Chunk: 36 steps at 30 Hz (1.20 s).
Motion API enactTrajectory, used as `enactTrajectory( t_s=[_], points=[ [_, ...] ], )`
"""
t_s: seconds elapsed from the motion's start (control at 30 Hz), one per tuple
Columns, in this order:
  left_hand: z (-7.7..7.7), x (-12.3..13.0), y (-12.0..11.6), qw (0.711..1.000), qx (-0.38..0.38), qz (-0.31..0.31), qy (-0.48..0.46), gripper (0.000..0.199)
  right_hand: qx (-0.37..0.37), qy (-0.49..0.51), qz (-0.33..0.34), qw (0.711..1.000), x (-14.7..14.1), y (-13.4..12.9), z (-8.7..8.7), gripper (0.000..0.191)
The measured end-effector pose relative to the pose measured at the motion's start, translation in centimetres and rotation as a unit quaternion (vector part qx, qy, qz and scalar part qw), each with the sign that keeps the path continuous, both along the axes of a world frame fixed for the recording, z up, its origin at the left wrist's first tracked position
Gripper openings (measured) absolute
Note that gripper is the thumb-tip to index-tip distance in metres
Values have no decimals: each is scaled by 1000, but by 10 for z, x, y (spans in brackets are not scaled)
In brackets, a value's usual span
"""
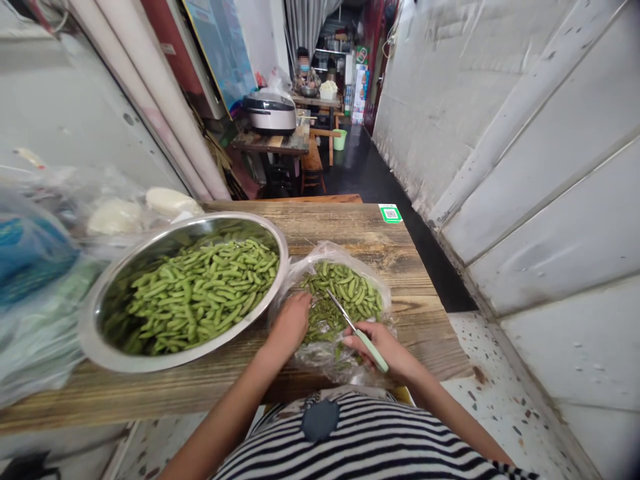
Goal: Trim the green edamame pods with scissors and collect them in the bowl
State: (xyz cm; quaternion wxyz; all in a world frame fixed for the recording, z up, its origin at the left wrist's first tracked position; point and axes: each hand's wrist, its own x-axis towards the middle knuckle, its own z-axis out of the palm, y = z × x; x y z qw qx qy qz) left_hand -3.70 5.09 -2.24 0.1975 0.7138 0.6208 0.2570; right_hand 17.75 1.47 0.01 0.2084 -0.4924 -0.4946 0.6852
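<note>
- In the head view, my right hand (384, 341) is closed around the green-handled scissors (356, 328), tucked against the palm, perhaps so the thumb and fingertips stay usable.
- My left hand (294, 321) reaches into the clear plastic bag (326, 251), fingertips down by the green pods (356, 287) lying there; I can't tell whether it grips any.
- The steel bowl (283, 250) holds more pods (205, 290), just beside the bag on the wooden table (420, 280), presumably for a short reach between them.

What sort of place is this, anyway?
Probably a small eatery, though a home is possible: a code sticker on the wooden table, a large rice cooker beyond, and a big metal bowl of green pods.
</note>
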Motion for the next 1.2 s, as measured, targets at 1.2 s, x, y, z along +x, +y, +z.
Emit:
enactTrajectory(
  t_s=[1.2],
  points=[
    [17, 9, -12, 842, -210, 76, -492, 28, 94, -72, 92, 989, 1, -1, 19, 48]
  ],
)
